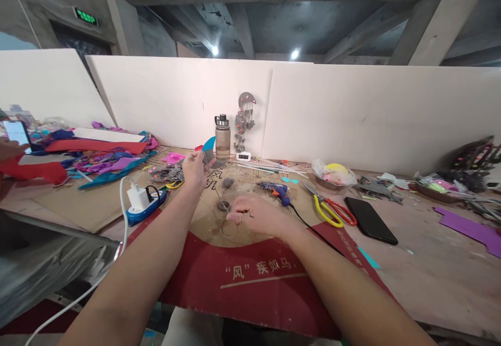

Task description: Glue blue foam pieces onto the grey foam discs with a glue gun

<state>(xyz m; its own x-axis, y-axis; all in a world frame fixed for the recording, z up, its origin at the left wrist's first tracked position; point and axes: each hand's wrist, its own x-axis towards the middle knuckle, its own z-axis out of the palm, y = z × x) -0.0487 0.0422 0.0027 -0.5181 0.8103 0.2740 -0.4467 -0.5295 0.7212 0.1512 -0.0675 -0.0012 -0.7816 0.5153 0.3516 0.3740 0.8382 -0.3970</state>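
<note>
My left hand (197, 167) is raised over the cardboard, its fingers closed on a grey felt piece (212, 162). A blue piece (210, 144) shows just above it; whether it is held too I cannot tell. Lower and to the right, my right hand (252, 214) pinches a thin cord (228, 237), which hangs in a loop below the fingers. A strand also runs up from near the fingers toward my left hand. Close by lie a dark coil (223, 206) and a small grey bundle (227, 182). A blue glue gun (279, 192) rests beyond my right hand.
Yellow-and-red-handled scissors (327, 207) and a black phone (370, 221) lie to the right. A power strip (146, 206) sits left. Behind stand a bottle (223, 140) and a grey hanging ornament (245, 119). Another person's hand (10, 150) holds a phone far left.
</note>
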